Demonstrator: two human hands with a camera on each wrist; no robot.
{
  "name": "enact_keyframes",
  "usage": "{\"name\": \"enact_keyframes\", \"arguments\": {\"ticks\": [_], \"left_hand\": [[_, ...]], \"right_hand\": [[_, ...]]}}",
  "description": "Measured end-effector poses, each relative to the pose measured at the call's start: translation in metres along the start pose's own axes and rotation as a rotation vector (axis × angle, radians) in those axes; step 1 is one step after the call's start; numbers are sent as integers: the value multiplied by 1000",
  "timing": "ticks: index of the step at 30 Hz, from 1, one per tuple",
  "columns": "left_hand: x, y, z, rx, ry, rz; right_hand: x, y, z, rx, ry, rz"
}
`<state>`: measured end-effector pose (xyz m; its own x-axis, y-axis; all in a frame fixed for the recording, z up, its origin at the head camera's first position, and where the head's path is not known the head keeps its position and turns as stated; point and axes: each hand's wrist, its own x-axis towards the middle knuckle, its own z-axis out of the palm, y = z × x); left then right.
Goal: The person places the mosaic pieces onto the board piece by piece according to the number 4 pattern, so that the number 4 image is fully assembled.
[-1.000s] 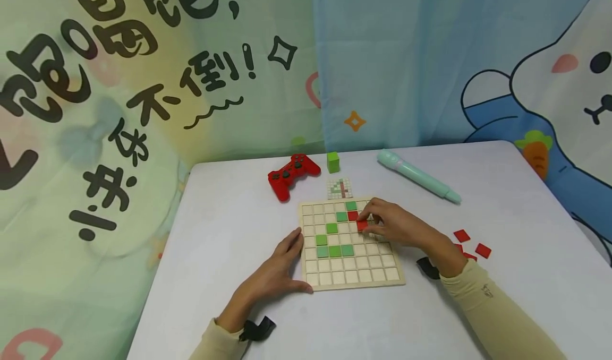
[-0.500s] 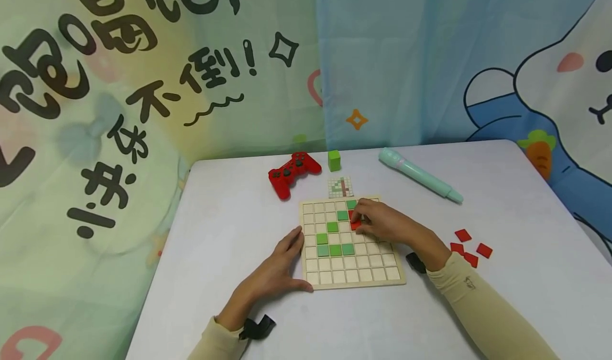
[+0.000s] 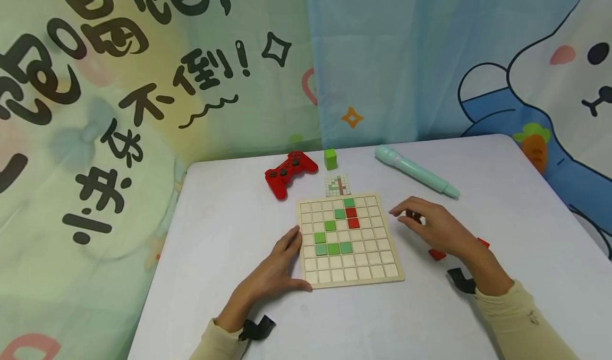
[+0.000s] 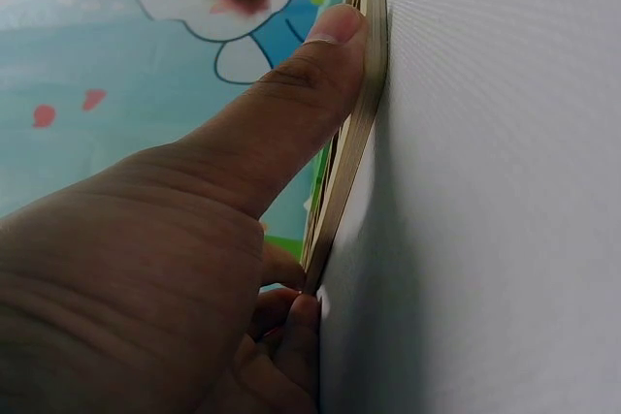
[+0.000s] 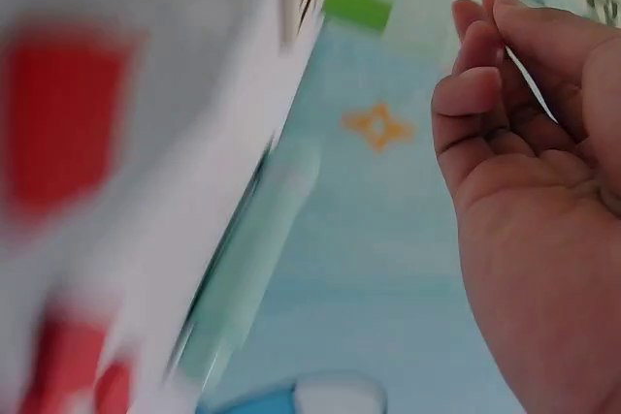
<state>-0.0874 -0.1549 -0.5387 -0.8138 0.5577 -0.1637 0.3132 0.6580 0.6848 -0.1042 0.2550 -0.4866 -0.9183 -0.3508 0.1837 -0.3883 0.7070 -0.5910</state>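
My left hand (image 3: 274,270) rests against the lower left corner of a wooden grid board (image 3: 354,283). Its fingers lie along the left side and the thumb touches the bottom edge; the left wrist view shows the straight thumb (image 4: 291,79) against the rim. Two red tiles (image 3: 353,223) sit one below the other on the board, beside several green tiles (image 3: 333,248). My right hand (image 3: 437,227) hovers right of the board, fingers loosely bent, with nothing visible between them. Loose red tiles (image 3: 436,254) lie under and behind it, partly hidden; one red tile (image 5: 68,118) appears blurred in the right wrist view.
Behind the board lies a small pattern card (image 3: 338,185). A red game controller (image 3: 290,173), a green cube (image 3: 330,159) and a mint-green microphone-shaped stick (image 3: 417,172) lie along the back of the white table (image 3: 229,206). A printed curtain (image 3: 368,57) hangs behind.
My right hand has let go of the second red tile, which now sits below the first, and has moved right, off the board toward the loose tiles. My left hand has stayed put.
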Motion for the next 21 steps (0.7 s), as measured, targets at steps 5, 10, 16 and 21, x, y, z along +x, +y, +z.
{"name": "enact_keyframes", "arguments": {"ticks": [5, 10, 16, 21], "left_hand": [[1, 0, 0, 1, -5, 0], [-1, 2, -4, 1, -1, -4], [0, 0, -4, 8, -1, -5], [-1, 0, -2, 6, 8, -5]], "right_hand": [[-54, 20, -18, -18, 24, 78], [-81, 33, -16, -6, -106, 159], [-83, 34, -12, -26, -206, 179], [-84, 36, -11, -30, -213, 229]]}}
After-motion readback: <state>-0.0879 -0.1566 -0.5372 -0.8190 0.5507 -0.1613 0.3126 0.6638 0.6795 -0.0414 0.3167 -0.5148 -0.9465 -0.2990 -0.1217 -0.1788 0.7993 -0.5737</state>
